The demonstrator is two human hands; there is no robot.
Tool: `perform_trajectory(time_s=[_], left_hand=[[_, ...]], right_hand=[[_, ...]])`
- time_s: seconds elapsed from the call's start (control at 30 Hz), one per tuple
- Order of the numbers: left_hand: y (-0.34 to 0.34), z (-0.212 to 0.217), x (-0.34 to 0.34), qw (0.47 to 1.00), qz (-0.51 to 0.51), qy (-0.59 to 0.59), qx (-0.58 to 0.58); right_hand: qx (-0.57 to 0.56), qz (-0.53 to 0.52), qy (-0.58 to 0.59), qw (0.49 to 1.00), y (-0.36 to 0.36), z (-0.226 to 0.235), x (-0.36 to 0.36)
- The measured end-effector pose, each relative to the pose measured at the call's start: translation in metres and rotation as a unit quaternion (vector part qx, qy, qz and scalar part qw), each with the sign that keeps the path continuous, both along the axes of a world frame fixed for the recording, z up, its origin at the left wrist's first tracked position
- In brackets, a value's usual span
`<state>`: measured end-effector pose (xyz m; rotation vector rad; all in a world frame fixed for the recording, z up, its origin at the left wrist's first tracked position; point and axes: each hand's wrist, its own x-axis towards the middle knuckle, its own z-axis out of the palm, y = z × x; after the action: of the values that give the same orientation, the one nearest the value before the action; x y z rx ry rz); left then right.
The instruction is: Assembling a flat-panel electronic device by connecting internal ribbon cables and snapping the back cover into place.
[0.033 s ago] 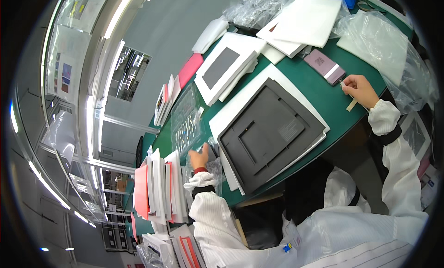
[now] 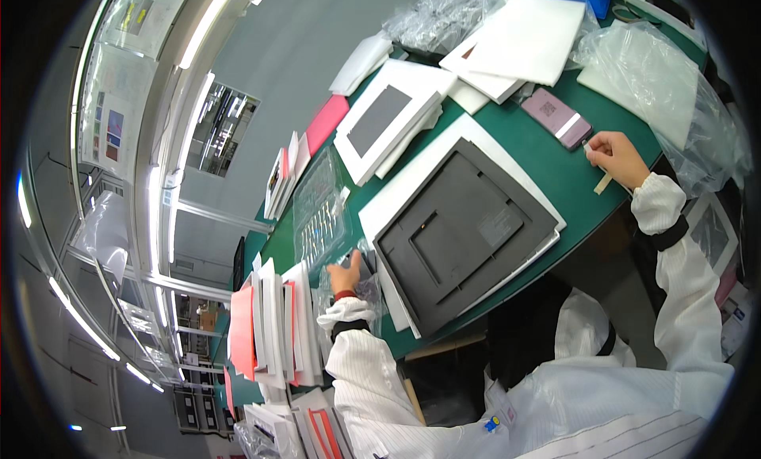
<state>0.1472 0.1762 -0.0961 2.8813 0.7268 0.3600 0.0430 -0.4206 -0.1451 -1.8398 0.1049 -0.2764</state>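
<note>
My right hand [image 2: 620, 159] is closed in a pinch at the right edge of the green table, beside the lower end of a pink phone [image 2: 557, 118]. A small pale piece shows at its fingertips, and a narrow beige strip [image 2: 603, 183] sticks out below the hand. On the left, my left hand [image 2: 343, 280] has its thumb raised apart from the fingers, over crumpled clear plastic bags [image 2: 368, 288]. Something dark lies by its fingertips, too small to name. Between the hands, a dark grey plastic panel with a recessed frame [image 2: 456, 229] rests on white sheets [image 2: 547, 208].
A clear plastic tray [image 2: 319, 209] with several small metallic pieces lies beyond my left hand. White-framed panels [image 2: 396, 114], foam sheets [image 2: 533, 39] and plastic wrap [image 2: 440, 19] cover the far side. Upright white and red boards [image 2: 268, 324] stand at the left.
My left hand has shifted slightly down, with its thumb and fingers turned a little. My right hand keeps its pinch by the phone, nearly still.
</note>
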Motion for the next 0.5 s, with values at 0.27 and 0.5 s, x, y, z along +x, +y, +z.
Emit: perform_trajectory(time_s=[0.27, 0.5], left_hand=[[-0.041, 0.008, -0.004, 0.998, 0.018, 0.036, -0.05], [-0.117, 0.054, -0.078, 0.875, -0.373, -0.28, -0.129]], right_hand=[[0.021, -0.002, 0.025, 0.999, -0.01, 0.0, -0.008], [0.04, 0.011, 0.032, 0.999, -0.01, 0.008, -0.012]])
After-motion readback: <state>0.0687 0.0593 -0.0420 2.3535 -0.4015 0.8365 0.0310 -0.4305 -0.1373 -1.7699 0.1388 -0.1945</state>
